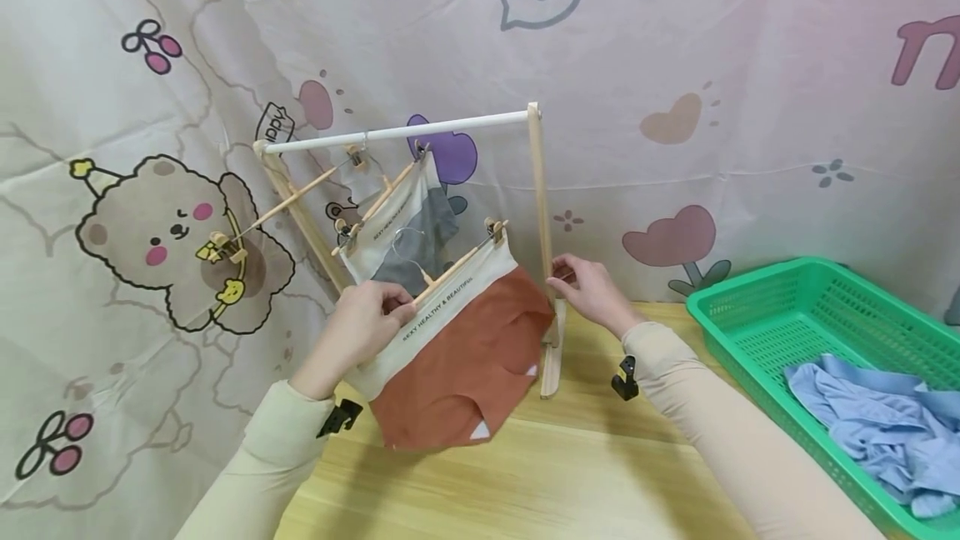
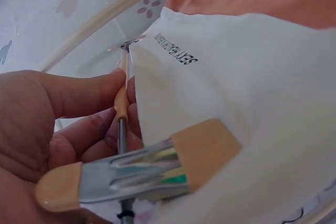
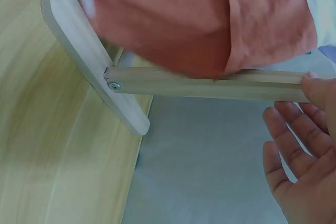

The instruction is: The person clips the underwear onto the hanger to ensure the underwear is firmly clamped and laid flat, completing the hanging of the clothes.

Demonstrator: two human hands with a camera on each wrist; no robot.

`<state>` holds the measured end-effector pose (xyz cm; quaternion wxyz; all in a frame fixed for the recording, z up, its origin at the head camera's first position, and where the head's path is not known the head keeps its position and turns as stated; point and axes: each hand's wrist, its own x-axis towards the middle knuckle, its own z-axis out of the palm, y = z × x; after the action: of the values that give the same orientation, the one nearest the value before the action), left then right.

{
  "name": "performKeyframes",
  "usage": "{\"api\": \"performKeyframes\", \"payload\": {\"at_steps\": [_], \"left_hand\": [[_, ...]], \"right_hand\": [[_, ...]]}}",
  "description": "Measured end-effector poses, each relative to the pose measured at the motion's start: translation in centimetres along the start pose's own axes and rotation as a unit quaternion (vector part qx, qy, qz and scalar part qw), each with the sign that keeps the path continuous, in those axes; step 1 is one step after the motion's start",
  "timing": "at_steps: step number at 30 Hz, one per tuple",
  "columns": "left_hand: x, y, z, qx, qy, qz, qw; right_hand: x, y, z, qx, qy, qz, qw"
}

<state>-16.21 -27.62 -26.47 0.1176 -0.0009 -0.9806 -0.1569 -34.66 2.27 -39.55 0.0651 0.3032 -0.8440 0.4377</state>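
My left hand [image 1: 367, 319] pinches the wooden bar of a clip hanger [image 1: 457, 267] between thumb and fingers. From its clips hang rust-orange briefs [image 1: 465, 365] with a white printed waistband, tilted in front of the rack. A large wood-and-metal clip [image 2: 131, 174] shows close up in the left wrist view. The hanger's metal hook [image 1: 397, 248] points up, off the rail. My right hand [image 1: 596, 294] holds the right wooden post [image 1: 542, 190] of the small garment rack, thumb on one side and fingertips on the other.
Grey-and-white briefs [image 1: 431, 227] hang on another clip hanger under the rack's white rail [image 1: 450, 127]. A bare clip hanger [image 1: 296, 194] juts out left. On the right, a green basket [image 1: 708, 307] holds crumpled blue cloth [image 1: 870, 407]. Printed fabric [image 1: 465, 48] backs the wooden table [image 1: 600, 473].
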Motion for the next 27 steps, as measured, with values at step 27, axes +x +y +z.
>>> {"api": "performKeyframes", "payload": {"at_steps": [27], "left_hand": [[3.8,3.9,-6.9,0.094,0.067,0.016,0.9932]], "right_hand": [[-0.4,-0.2,0.1,-0.010,-0.003,0.005,0.9999]]}}
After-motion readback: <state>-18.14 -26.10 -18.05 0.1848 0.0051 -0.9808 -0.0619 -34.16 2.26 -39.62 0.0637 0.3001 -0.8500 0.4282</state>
